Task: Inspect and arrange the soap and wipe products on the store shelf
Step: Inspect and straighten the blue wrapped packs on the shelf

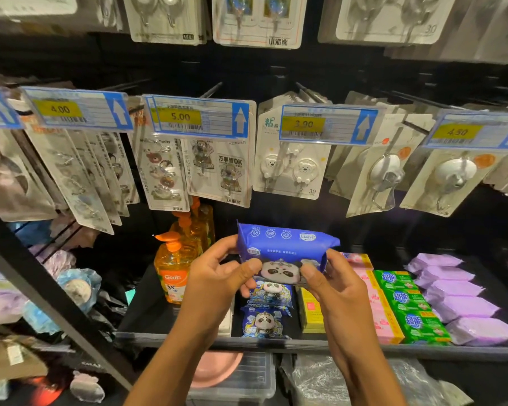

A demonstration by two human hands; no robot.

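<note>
A blue wipe pack with a panda picture (285,247) is held up above the black shelf (217,339). My left hand (217,273) grips its left end, thumb on the front. My right hand (332,285) pinches its right end, thumb over the panda print. Below it, two more blue panda packs (266,316) lie in a row on the shelf. To their right lie yellow soap boxes (310,313), pink soap boxes (373,306), green soap boxes (408,306) and purple packs (458,300). Orange pump bottles (173,268) stand at the left.
Carded hooks (220,171) hang on pegs above the shelf behind blue price tags (200,117). A black upright (50,288) runs diagonally at the left, with bath puffs (77,288) beyond it. A clear bin with a pink plate (217,370) sits under the shelf.
</note>
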